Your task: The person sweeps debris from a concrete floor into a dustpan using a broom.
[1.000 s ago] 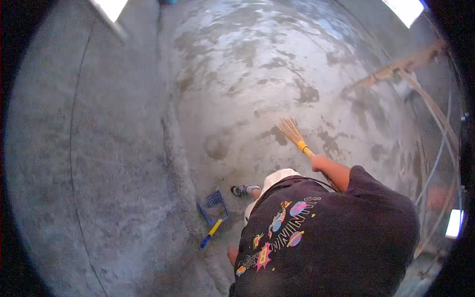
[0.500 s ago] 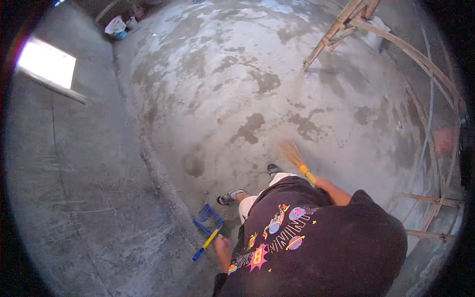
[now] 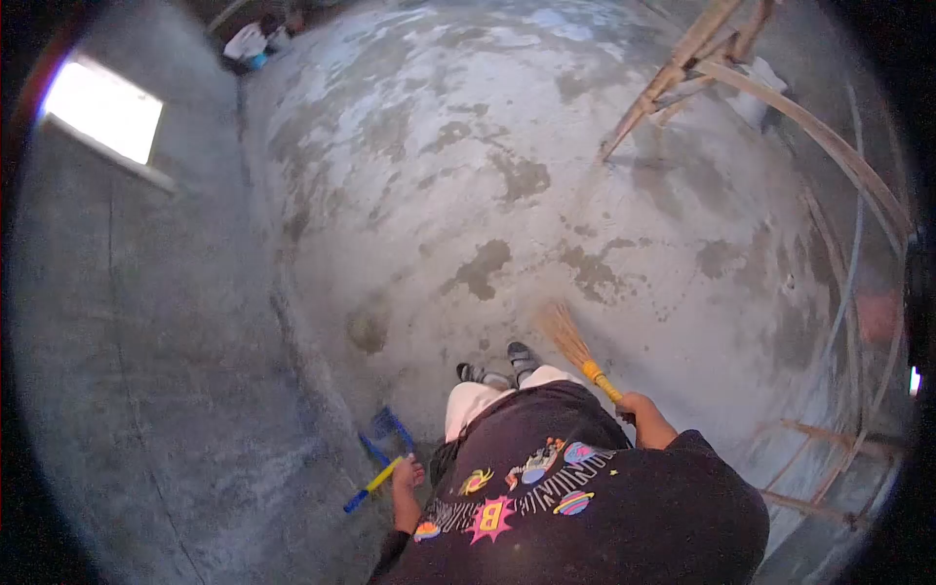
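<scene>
My right hand [image 3: 636, 408] is wrapped round the yellow-bound handle of a straw hand broom [image 3: 575, 343]. Its bristles spread over the concrete floor [image 3: 439, 195] ahead of my feet and look slightly blurred. Low on the left, my left hand [image 3: 409, 474] is closed at the yellow and blue handle of a blue dustpan [image 3: 386, 435]. The dustpan hangs beside my left leg, close to the wall; its inside is hard to make out. Both feet [image 3: 523, 359] stand on the floor in dark sandals.
A grey wall [image 3: 195, 341] with a bright window [image 3: 104, 110] runs along the left. Wooden supports [image 3: 663, 83] stand at the upper right, with a thinner wooden frame [image 3: 829, 468] at the lower right. Damp dark patches [image 3: 483, 268] mark the floor. White and blue items [image 3: 252, 44] lie in the far corner.
My left foot has come forward, beside the right. The dustpan and my left hand have shifted left in view. The broom stays in my right hand, its handle slightly lower in view.
</scene>
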A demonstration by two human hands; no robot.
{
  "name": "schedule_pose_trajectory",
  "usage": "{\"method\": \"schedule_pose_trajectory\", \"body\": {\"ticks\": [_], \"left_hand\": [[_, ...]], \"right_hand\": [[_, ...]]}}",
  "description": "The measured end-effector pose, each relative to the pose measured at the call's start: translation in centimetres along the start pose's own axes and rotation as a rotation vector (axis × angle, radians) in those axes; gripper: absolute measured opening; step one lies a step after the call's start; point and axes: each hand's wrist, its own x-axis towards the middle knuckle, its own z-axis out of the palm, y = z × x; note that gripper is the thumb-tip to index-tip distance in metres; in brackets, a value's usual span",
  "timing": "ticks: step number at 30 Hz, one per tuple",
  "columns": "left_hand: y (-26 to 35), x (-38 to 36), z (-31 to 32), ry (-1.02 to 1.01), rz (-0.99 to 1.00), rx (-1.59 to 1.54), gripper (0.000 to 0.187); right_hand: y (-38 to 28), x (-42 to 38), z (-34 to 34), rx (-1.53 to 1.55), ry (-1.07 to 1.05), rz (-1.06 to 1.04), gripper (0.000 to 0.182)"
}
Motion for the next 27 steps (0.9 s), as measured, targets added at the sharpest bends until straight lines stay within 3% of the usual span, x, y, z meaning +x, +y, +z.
{"method": "schedule_pose_trajectory", "body": {"ticks": [3,5,6,7,9,11,14,18,21,22,24,27], "left_hand": [[-2.2,-2.1,-0.1,-0.002,0.122,0.039,0.027],[-2.2,-1.9,-0.1,-0.065,0.151,-0.065,0.029],[-2.8,-1.3,-0.5,-0.135,0.178,-0.139,0.031],[-3.9,-0.9,-1.1,-0.2,0.2,-0.213,0.033],[-5.0,6.1,-2.1,-0.153,0.228,0.111,0.032],[-0.6,2.3,1.2,0.111,0.047,-0.139,0.03],[1.6,2.4,2.3,0.115,0.011,-0.218,0.029],[2.6,5.2,2.7,0.068,-0.033,-0.202,0.028],[1.5,8.8,2.3,-0.014,0.048,-0.233,0.029],[1.6,8.5,1.9,0.018,0.061,-0.238,0.028],[1.4,7.6,1.3,0.052,0.081,-0.26,0.028],[4.1,5.1,1.3,0.084,0.08,-0.23,0.03]], "right_hand": [[0.9,1.6,2.1,0.111,-0.048,0.115,0.014],[1.1,2.3,2.5,0.083,0.183,-0.099,0.014],[-0.3,1.7,0.9,0.041,0.185,-0.111,0.014],[2.5,1.3,0.7,0.038,0.167,-0.105,0.014],[0.5,-0.4,0.2,0.044,0.134,-0.09,0.015],[-3.1,-0.3,-0.7,0.072,0.115,-0.093,0.016],[0.8,-1.4,-3.9,0.123,0.083,-0.09,0.017],[-0.3,-2.6,-7.8,0.261,0.054,-0.06,0.018],[-2.1,-4.9,-9.7,0.348,0.032,-0.005,0.019],[-10.9,-6.1,-9.9,0.376,0.021,0.021,0.02],[-10.7,-7.1,-11.3,0.4,0.035,-0.051,0.023],[-11.7,-6.3,-15.5,0.356,0.048,0.078,0.022]]}}
